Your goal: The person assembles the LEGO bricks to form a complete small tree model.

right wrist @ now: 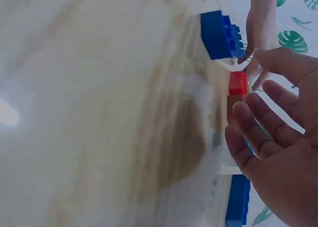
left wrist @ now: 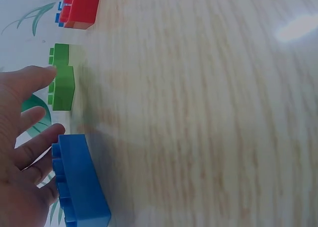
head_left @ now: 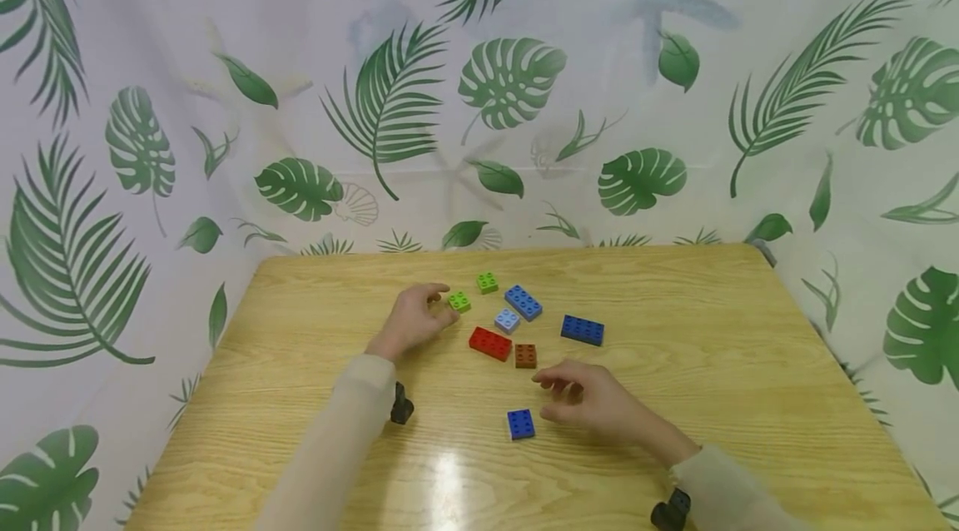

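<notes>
The left hand [head_left: 415, 316] reaches over the table with thumb and index fingertips close to a lime green brick [head_left: 459, 302]. In the left wrist view the thumb tip overlaps that green brick [left wrist: 63, 89]. A blue brick [left wrist: 83, 182] overlaps the outer fingers there; in the head view it is hidden. The right hand [head_left: 588, 400] hovers with loosely bent fingers and holds nothing. A dark blue brick [head_left: 520, 424] lies just left of its thumb, also in the right wrist view [right wrist: 214, 36]. A brown brick [head_left: 526, 356] lies beyond its fingertips, next to a red brick [head_left: 490, 343].
Farther back on the wooden table [head_left: 712, 331] lie a second lime brick [head_left: 488, 282], a blue brick [head_left: 523, 302], a pale blue brick [head_left: 507, 320] and a dark blue brick [head_left: 582, 330]. A leaf-patterned curtain [head_left: 479, 123] hangs behind the far edge and along both sides.
</notes>
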Tool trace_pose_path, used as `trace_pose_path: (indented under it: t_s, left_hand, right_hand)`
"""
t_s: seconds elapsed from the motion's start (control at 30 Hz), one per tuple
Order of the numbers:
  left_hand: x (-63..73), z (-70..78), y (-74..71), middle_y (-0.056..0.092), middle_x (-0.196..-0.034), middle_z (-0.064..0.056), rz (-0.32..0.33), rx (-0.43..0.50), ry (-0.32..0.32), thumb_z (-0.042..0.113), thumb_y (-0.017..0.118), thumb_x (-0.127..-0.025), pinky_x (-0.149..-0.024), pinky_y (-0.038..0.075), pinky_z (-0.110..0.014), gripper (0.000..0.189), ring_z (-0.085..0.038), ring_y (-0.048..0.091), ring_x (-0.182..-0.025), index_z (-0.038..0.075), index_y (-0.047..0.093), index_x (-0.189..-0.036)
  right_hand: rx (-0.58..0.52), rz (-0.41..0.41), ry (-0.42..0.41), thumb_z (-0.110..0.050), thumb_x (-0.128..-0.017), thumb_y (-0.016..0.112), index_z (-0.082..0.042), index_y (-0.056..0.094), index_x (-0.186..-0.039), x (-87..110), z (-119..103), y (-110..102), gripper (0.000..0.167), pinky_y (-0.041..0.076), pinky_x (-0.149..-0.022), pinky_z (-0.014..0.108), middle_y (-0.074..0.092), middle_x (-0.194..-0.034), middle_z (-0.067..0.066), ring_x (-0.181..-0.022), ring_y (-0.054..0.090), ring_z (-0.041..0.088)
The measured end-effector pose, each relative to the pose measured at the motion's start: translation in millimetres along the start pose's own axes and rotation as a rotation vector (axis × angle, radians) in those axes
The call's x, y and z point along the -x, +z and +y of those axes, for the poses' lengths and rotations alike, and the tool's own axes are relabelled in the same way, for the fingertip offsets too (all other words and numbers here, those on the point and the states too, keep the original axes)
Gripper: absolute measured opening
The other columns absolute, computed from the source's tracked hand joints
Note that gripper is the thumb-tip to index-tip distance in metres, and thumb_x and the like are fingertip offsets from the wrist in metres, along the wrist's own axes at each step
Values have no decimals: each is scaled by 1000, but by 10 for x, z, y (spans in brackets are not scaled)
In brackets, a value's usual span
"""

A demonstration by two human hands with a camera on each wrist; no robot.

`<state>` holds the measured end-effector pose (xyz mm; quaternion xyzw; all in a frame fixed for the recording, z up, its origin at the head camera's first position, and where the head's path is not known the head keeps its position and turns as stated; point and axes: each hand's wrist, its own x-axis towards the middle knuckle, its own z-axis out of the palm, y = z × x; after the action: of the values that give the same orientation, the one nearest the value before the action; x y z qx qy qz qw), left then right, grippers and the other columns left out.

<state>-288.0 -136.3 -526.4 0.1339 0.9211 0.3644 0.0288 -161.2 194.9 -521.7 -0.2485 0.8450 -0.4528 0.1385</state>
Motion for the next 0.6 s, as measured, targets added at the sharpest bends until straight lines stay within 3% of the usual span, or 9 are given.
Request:
trace_pose_path:
  t_s: [0.3, 0.6]
  left_hand:
    - [-25, 16, 88, 69, -132, -18, -5, -31, 2, 23, 80, -91, -108, 50, -52, 53, -35, 63, -124, 8, 67, -140]
    - [-53, 5, 123, 68, -126, -14, 6, -80, -9, 25, 81, -92, -109, 47, -52, 53, -32, 60, -121, 9, 67, -140]
  right_hand:
    - [53, -85, 21, -32, -90, 83, -16, 71, -133, 15, 15, 102, 48, 52, -100, 31, 70, -126, -2, -115, 64, 19]
    - [96, -111, -17, -41, -90, 84, -22, 72, -131, -23, 78, 179, 47, 50, -101, 32, 69, -123, -9, -115, 59, 13]
